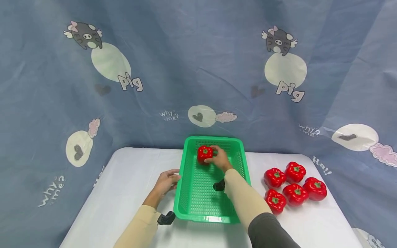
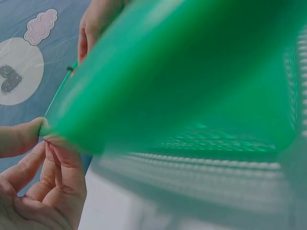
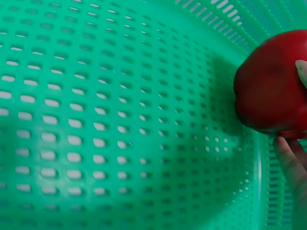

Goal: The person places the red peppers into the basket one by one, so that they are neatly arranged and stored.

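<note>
Right hand (image 1: 220, 159): my fingers were curled round a glossy red bell pepper with a green stem end (image 1: 204, 154), thumb on the near side. The pepper was inside the rectangular green perforated plastic basket (image 1: 204, 199), toward its far left corner. Whether it bore on the basket floor, I could not tell.

Left hand (image 1: 167, 182): thumb and fingertips pinched the basket's left rim, as the left wrist view showed.

Progress, judged from the count: of six peppers in view, one was in the basket, not yet released. The other five glossy red bell peppers (image 1: 296, 194) sat in a loose cluster on the white-covered table (image 1: 130, 175), right of the basket. I put the work at an early stage, most of the bare basket floor being unused.

Obstructions: my cream right sleeve (image 1: 246, 198) crossed over the basket's right wall and hid part of it, and in the head view it passed close by the nearest loose pepper. That same wall stood between the cluster and the basket floor.

Surroundings: behind the table hung a blue cloth backdrop (image 1: 186, 69) printed with grey pigs, pale ovals and lettering.
</note>
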Motion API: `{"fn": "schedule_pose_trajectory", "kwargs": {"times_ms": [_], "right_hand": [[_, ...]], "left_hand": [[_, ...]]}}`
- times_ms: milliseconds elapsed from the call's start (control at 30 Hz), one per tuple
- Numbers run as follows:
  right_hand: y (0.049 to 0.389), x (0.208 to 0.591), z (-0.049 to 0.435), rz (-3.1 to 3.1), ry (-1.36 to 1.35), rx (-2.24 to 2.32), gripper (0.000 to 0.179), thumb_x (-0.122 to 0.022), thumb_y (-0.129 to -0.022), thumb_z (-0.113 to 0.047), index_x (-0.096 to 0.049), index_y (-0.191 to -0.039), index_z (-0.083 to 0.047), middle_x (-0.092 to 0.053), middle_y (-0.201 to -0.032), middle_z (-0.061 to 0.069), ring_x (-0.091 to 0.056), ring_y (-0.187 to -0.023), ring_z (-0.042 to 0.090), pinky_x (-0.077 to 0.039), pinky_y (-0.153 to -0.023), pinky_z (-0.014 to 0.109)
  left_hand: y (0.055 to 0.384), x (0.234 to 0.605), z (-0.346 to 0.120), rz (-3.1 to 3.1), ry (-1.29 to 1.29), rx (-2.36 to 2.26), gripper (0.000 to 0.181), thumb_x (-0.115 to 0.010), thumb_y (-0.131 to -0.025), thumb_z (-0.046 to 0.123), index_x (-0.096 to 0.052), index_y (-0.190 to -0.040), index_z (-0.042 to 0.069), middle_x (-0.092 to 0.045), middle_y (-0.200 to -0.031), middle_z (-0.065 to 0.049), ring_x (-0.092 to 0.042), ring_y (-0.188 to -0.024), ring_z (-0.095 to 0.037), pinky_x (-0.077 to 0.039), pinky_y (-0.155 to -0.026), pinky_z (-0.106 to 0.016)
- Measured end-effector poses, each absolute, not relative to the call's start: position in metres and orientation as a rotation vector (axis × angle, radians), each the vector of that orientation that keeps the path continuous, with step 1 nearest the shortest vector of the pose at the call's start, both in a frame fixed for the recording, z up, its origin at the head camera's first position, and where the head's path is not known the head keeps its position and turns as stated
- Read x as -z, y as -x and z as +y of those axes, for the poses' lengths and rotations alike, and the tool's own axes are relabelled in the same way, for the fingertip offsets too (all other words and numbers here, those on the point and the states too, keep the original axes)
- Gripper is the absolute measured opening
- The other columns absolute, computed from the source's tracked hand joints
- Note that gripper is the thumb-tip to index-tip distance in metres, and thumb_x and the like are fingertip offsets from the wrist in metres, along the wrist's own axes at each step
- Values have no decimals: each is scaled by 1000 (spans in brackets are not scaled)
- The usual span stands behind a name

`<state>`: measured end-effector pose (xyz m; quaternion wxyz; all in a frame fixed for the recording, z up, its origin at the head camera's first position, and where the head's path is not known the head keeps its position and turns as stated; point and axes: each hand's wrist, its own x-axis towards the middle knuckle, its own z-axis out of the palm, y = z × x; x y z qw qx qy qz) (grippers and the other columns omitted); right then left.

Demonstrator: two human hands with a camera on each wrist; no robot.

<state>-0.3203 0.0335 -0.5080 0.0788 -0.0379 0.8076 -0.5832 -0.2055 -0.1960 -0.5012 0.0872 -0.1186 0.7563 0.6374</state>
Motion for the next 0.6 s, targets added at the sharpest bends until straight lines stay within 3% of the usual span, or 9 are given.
{"fn": "schedule_pose_trajectory", "kwargs": {"times_ms": [600], "right_hand": [[323, 520, 9, 2439, 71, 1779, 71, -79, -78, -2, -46, -140, -7, -46, -142, 16, -52, -121, 35, -45, -99, 47]], "left_hand": [[207, 502, -196, 2254, 354, -1892, 39, -59, -93, 8, -55, -130, -2, -69, -98, -11, -66, -78, -17, -56, -70, -32]]}}
